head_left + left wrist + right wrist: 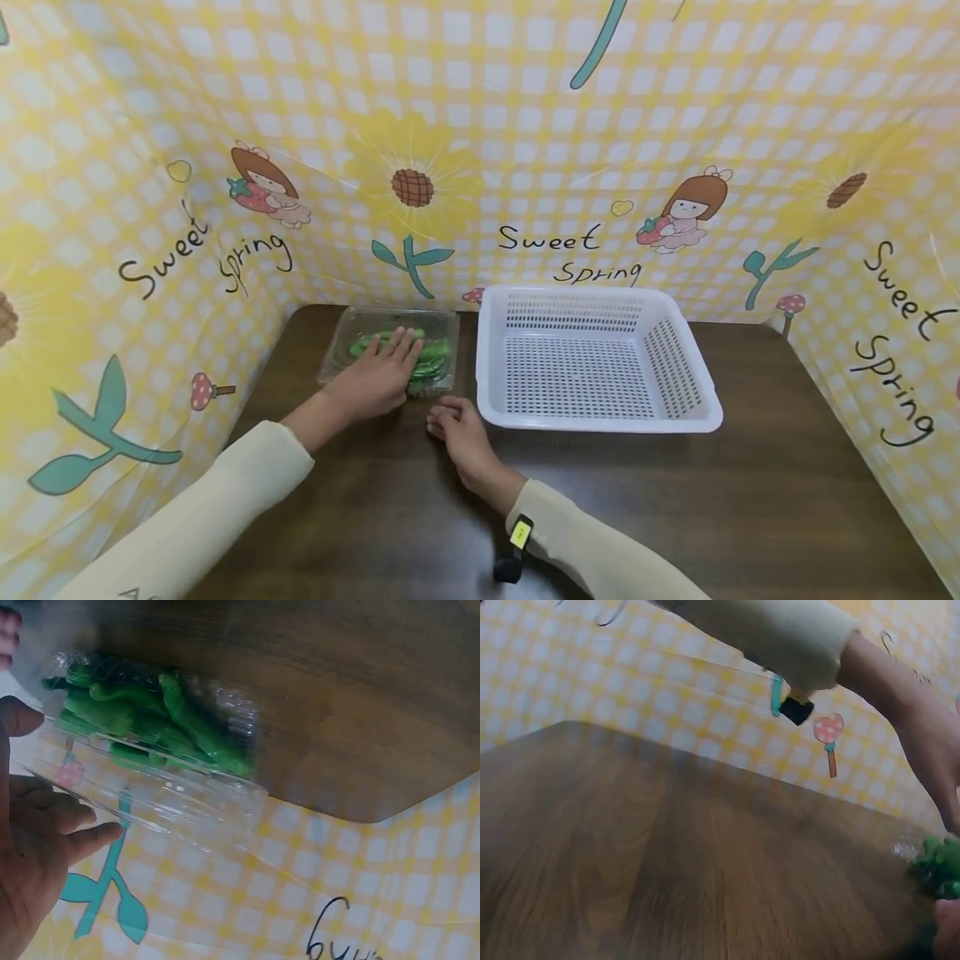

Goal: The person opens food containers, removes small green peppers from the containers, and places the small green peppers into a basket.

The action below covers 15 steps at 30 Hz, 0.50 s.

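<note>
A clear plastic box (333,367) with long green peppers (199,731) in it stands at the back left of the table. My left hand (378,375) reaches over the box, fingers straight, above the peppers. In the left wrist view, the left hand (37,847) has its thumb and fingers spread beside the clear plastic; whether it touches is unclear. My right hand (461,437) is by the box's front right corner, fingers loosely bent, with nothing seen in it. Only a bit of its finger (949,922) shows in the right wrist view.
A white plastic basket (600,423) with slotted walls stands right of the box, behind my right forearm. Both are on a dark brown wooden table (757,492). Yellow checked cloth (465,100) with flower prints surrounds the table at the back and sides.
</note>
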Each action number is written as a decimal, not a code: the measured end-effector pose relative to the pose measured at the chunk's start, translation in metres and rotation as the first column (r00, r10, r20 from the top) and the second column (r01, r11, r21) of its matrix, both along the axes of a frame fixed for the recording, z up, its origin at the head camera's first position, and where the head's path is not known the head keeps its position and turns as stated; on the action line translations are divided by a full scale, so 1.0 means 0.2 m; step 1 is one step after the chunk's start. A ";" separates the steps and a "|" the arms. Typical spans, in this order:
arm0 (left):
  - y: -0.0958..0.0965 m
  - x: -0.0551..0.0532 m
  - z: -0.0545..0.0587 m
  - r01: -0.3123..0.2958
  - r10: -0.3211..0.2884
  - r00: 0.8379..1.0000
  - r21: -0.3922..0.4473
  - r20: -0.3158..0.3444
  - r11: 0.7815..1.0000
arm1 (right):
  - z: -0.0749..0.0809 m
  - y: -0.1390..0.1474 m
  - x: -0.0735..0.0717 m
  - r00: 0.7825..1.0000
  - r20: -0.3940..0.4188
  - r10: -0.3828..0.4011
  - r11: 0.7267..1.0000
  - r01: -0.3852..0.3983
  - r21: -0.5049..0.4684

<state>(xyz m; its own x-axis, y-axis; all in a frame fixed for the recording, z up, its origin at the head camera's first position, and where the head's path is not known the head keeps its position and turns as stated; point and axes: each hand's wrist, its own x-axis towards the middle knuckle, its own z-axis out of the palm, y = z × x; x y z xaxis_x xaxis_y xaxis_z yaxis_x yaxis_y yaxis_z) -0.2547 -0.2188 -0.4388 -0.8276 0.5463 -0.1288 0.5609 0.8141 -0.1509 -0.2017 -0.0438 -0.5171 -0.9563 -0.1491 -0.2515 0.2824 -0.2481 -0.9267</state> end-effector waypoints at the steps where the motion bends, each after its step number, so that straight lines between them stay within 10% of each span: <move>1: 0.01 0.00 0.00 0.000 0.000 1.000 -0.004 0.004 1.000 | -0.02 -0.01 -0.02 0.999 0.021 -0.040 0.997 0.041 -0.067; 6: 0.03 -0.01 -0.03 0.013 -0.014 1.000 -0.025 -0.007 1.000 | -0.07 -0.04 -0.09 0.980 0.072 -0.183 0.929 0.197 -0.314; 15: 0.03 0.01 -0.07 -0.011 0.011 1.000 0.004 -0.026 1.000 | -0.07 -0.06 -0.10 0.960 0.080 -0.267 0.856 0.274 -0.438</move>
<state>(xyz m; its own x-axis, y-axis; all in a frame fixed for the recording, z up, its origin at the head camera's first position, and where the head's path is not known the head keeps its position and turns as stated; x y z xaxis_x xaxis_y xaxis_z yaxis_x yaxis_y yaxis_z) -0.2522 -0.2134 -0.4524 -0.8367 0.5374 -0.1051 0.5476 0.8209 -0.1619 -0.2212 -0.0568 -0.5305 -0.9715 0.0161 -0.2367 0.1587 -0.6976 -0.6987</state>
